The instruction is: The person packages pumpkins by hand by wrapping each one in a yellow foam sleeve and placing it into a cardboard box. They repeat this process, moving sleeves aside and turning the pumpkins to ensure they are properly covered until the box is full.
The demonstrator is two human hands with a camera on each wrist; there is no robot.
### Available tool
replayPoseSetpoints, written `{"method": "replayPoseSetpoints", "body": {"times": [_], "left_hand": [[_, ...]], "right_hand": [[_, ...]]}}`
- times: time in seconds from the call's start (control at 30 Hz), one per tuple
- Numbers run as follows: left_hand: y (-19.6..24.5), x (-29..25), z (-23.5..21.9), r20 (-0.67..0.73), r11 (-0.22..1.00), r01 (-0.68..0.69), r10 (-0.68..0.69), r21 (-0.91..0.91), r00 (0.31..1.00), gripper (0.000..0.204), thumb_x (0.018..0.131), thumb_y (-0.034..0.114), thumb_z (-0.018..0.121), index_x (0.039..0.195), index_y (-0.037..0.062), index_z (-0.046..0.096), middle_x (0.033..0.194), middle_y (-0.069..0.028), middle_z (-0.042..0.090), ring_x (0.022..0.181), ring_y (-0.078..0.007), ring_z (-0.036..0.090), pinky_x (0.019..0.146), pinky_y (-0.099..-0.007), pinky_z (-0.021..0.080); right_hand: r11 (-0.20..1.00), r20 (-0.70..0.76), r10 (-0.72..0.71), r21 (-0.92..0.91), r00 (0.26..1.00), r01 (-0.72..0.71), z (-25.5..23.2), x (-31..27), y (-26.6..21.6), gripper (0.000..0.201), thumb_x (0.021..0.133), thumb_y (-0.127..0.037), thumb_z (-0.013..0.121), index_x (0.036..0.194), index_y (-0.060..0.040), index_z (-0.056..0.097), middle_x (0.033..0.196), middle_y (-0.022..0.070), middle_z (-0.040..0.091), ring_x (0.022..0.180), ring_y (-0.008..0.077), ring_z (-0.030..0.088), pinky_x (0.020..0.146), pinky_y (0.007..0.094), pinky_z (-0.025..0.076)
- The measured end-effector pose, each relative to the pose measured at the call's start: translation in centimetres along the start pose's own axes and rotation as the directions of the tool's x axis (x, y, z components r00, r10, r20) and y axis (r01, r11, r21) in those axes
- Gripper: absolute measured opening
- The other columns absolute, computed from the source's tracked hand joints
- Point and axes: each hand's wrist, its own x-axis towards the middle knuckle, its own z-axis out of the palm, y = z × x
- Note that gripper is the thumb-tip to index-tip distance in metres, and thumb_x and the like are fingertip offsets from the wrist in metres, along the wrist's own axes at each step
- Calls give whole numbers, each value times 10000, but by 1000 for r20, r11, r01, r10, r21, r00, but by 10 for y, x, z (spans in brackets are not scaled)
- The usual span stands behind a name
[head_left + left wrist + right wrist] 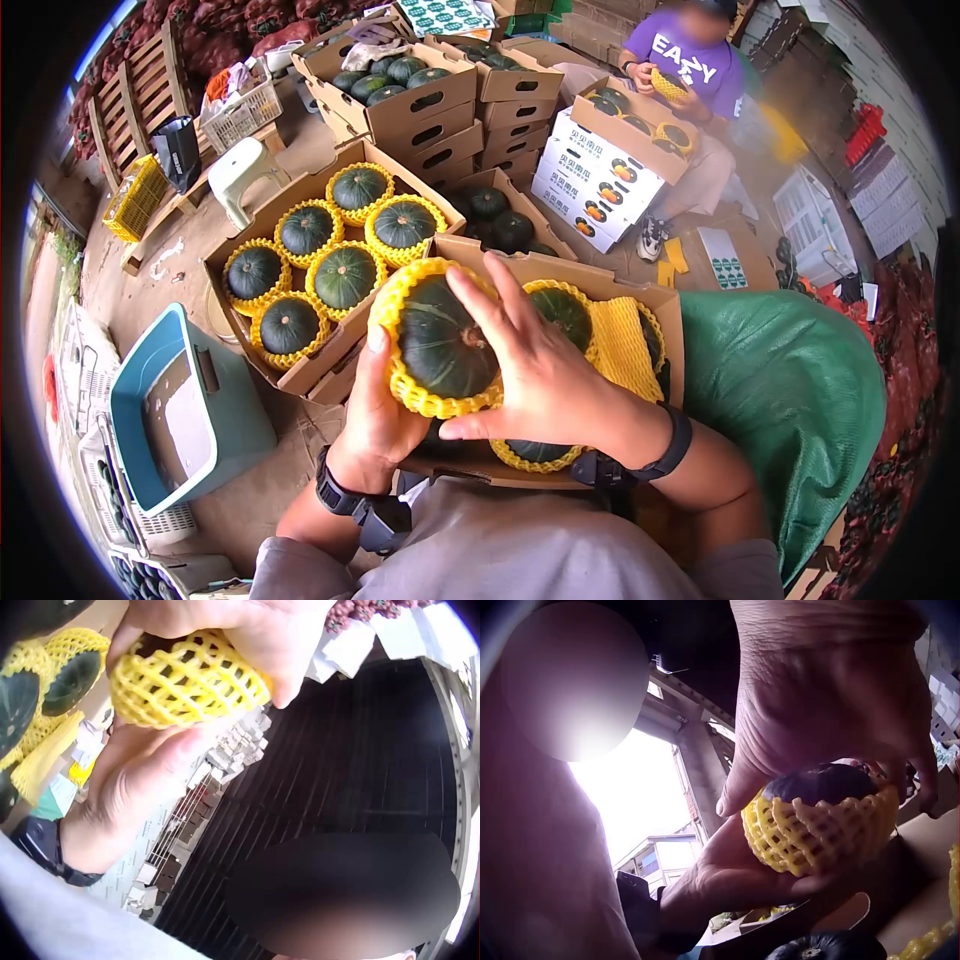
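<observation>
A small dark green pumpkin (440, 340) sits in a yellow foam net (402, 388), held up in front of the chest. My left hand (385, 425) grips it from the left and below, with the thumb along the net's side. Over the stem side, my right hand (560, 385) spreads its fingers wide, fairly straight, with the thumb low by the net's edge. In the right wrist view the pumpkin's top (821, 782) shows above the net's rim, under that palm. Below the hands, a cardboard box (672, 340) holds netted pumpkins and a flat yellow foam net (628, 345).
Left of it stands another box (225, 300) of netted pumpkins. A blue tub (235, 420) sits on the floor at left, a green sack (790, 400) at right. Stacked boxes (430, 135) of bare pumpkins rise behind. Across from me a person (690, 60) holds a yellow-netted item.
</observation>
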Motion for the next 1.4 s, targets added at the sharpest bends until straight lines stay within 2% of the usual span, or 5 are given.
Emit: {"method": "replayPoseSetpoints", "body": {"times": [0.2, 0.33, 0.57, 1.1, 1.4], "left_hand": [[47, 2, -22, 128, 799, -1, -95, 601, 987, 659, 948, 433, 513, 1464, 104, 269, 1379, -71, 417, 1146, -185, 509, 911, -321, 449], [42, 14, -35, 99, -438, -53, 83, 897, 992, 262, 849, 297, 632, 839, 36, 626, 626, -128, 614, 602, -320, 619, 593, -403, 495], [38, 16, -60, 63, -293, -59, 1, 954, 998, 243, 826, 233, 618, 719, 15, 603, 648, -192, 601, 638, -385, 603, 592, -448, 479], [52, 14, -20, 154, 800, -8, -106, 600, 982, 649, 938, 336, 540, 1452, 29, 287, 1470, -131, 343, 1345, -205, 329, 1075, -281, 283], [-12, 59, -11, -139, -103, 117, -253, 988, 957, 918, 868, 572, 516, 1486, 20, 120, 1524, -292, 20, 1429, -388, 85, 1151, -427, 137]], "right_hand": [[397, 233, 178, 872, 956, -287, -10, 24, 25, 1112, 686, -291, 821, 1483, -68, 78, 1364, 170, 374, 1270, 266, 407, 1049, 372, 361], [478, 12, 202, 871, 979, -109, 33, 33, 58, 1142, 682, -295, 823, 1492, -103, 42, 1379, 182, 311, 1278, 293, 373, 1062, 406, 338], [768, 148, 467, -557, 872, -316, 53, 40, 51, 925, 643, -468, 764, 1424, -257, 317, 1210, 281, 407, 1086, 407, 524, 926, 504, 413], [893, 39, 408, -221, 912, -391, -82, -47, 35, 454, 848, -357, 649, 1207, -91, 568, 1274, 173, 499, 1177, 331, 514, 988, 386, 408], [719, -24, 568, -472, 823, -511, -61, -78, 55, 571, 794, -224, 683, 1324, -146, 485, 1256, 147, 523, 1131, 334, 534, 949, 399, 446]]}}
